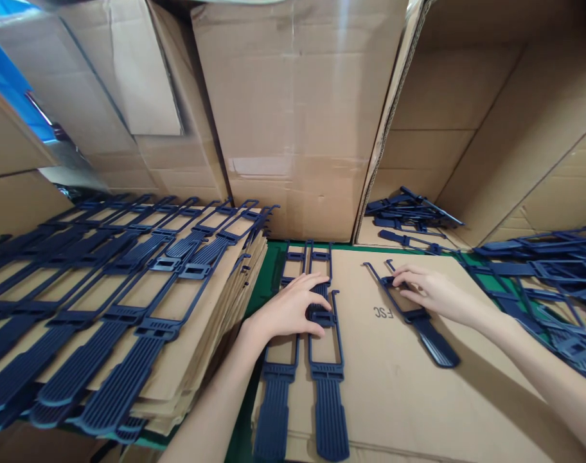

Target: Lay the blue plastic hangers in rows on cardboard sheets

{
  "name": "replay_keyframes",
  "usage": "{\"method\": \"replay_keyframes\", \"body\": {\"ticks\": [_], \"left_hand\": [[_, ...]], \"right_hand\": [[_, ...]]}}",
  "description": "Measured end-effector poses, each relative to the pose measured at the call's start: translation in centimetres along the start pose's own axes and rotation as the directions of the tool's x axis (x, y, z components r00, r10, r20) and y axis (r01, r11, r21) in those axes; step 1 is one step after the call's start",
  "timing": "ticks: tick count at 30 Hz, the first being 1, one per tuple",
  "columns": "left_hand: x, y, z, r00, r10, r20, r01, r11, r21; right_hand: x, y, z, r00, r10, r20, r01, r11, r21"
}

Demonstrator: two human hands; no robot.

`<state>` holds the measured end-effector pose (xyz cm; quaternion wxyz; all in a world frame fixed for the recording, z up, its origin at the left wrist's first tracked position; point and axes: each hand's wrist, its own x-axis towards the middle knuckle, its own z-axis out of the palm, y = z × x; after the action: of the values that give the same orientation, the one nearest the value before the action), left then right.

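Observation:
My left hand (293,307) rests over two columns of dark blue plastic pieces on a cardboard sheet, its thumb and fingers spread around one piece's end. A near piece (330,411) has a ribbed paddle and an open frame with hooked prongs; another like it (274,411) lies alongside to its left. My right hand (430,290) pinches the frame of a single blue plastic piece (430,337), near its hooked end. That piece slants across the sheet, its ribbed paddle toward me. Part of the pieces beneath my left hand is hidden.
Left, a cardboard stack (220,321) bears rows of similar blue pieces (124,379). More lie loosely heaped on the right (563,289) and inside an open carton (413,215). A tall closed carton (297,116) stands behind. Green tabletop (265,270) shows between the stacks.

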<state>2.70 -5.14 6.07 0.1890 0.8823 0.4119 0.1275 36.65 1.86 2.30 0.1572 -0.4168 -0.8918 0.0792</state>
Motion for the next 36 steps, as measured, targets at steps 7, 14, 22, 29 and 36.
{"method": "replay_keyframes", "body": {"ticks": [7, 14, 22, 29, 36], "left_hand": [[0.0, -0.1, -0.2, 1.000, -0.018, 0.025, 0.019, 0.999, -0.047], [0.0, -0.2, -0.4, 0.999, -0.006, 0.051, 0.009, 0.998, -0.058], [-0.1, -0.3, -0.4, 0.998, -0.028, 0.063, 0.031, 0.998, -0.061], [-0.2, -0.5, 0.1, 0.999, -0.048, 0.014, 0.049, 0.998, -0.035], [-0.2, -0.7, 0.3, 0.999, -0.046, -0.002, 0.046, 0.999, -0.002]], "right_hand": [[-0.1, -0.8, 0.0, 0.998, 0.010, 0.063, -0.005, 0.997, -0.075], [0.0, -0.7, 1.4, 0.999, -0.012, -0.040, 0.012, 1.000, 0.006], [-0.2, -0.3, 2.3, 0.987, -0.043, -0.153, 0.053, 0.997, 0.058], [-0.3, -0.9, 2.3, 0.981, 0.007, -0.193, 0.009, 0.997, 0.082], [0.2, -1.6, 2.6, 0.990, -0.011, -0.140, 0.026, 0.994, 0.108]]}}
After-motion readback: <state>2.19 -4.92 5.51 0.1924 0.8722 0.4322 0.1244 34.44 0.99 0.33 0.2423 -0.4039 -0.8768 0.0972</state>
